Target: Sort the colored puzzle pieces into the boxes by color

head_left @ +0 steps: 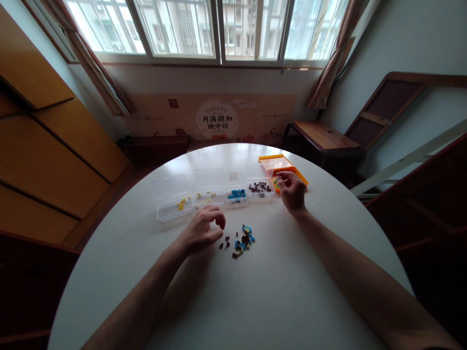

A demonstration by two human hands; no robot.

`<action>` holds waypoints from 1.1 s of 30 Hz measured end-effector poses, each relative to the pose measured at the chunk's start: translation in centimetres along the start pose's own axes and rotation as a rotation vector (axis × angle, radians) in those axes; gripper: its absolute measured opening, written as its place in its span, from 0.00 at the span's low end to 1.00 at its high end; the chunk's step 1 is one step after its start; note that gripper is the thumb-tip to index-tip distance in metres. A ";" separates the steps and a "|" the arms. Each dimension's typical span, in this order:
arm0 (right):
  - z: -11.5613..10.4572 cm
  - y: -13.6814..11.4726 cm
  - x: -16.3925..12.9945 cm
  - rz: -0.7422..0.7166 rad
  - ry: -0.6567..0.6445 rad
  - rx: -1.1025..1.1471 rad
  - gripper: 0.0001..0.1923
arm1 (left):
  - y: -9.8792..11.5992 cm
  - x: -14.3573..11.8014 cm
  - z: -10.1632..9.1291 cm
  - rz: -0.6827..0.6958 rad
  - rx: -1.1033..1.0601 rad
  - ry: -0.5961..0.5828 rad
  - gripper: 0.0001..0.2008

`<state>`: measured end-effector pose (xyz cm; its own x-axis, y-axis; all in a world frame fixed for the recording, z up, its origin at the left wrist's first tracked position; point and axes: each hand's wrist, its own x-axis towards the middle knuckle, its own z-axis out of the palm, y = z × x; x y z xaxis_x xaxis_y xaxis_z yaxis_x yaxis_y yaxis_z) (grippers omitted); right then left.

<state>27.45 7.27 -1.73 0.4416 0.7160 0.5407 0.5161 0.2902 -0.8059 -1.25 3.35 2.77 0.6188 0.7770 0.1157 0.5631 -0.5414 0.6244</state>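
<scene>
My left hand (206, 229) is over the near middle of the table, its fingers loosely curled with a gap between thumb and forefinger, and nothing shows in it. Just right of it lie several loose dark brown bricks (227, 238) and a small pile of blue, brown and cream building bricks (245, 238). My right hand (292, 190) reaches to the orange box (300, 178), thumb and forefinger drawn together above the small green bricks (276, 183) inside. Whatever those fingertips pinch is too small to make out.
On the round white table (262, 301) stand several open clear boxes in a row: one with yellow bricks (181, 203), one with cream bricks (206, 195), one with blue bricks (237, 194), one with dark brown bricks (260, 186). A wooden chair (326, 135) is beyond, at right.
</scene>
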 end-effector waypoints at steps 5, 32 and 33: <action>0.4 -0.8 -0.9 -0.129 -0.050 -0.029 0.09 | 0.3 -0.3 -1.1 -0.025 0.064 -0.298 0.03; 2.4 -8.0 -7.4 -0.556 -0.521 0.247 0.07 | 0.5 0.2 0.9 -0.209 -0.789 0.165 0.13; 2.4 -8.0 -7.4 -0.558 -0.531 0.249 0.06 | 0.6 0.3 0.9 -0.209 -0.803 0.175 0.13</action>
<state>18.27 1.20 0.13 -0.2731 0.6117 0.7425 0.3512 0.7819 -0.5150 -0.23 2.97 2.45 0.4141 0.9101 0.0138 0.0557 -0.0405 0.9976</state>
